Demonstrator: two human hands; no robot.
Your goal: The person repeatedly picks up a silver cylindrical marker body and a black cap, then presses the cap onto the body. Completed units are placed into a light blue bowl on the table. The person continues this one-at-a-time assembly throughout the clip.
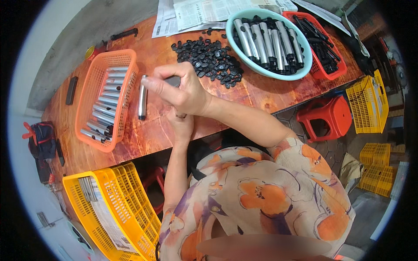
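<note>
My right hand (187, 89) is closed above the near middle of the table, its thumb and index finger curled round a dark grey piece (173, 81); most of that piece is hidden. Directly below it is my left hand (180, 125), whose fingers are covered by the right one. Beside the right thumb a silver tube (142, 104) with a black end lies on the table; the thumb tip overlaps its upper end, and I cannot tell whether they touch. To the left, an orange basket (132, 69) holds several similar silver tubes (104, 108) in a row.
Loose black small parts (209, 58) are heaped beyond my hands. A light-blue basin (270, 75) of black-ended silver tubes and a red basket (342, 67) of black pieces stand at right. Newspapers (191, 17) cover the far edge. Yellow crates (126, 204) and a red stool (326, 117) are below the table.
</note>
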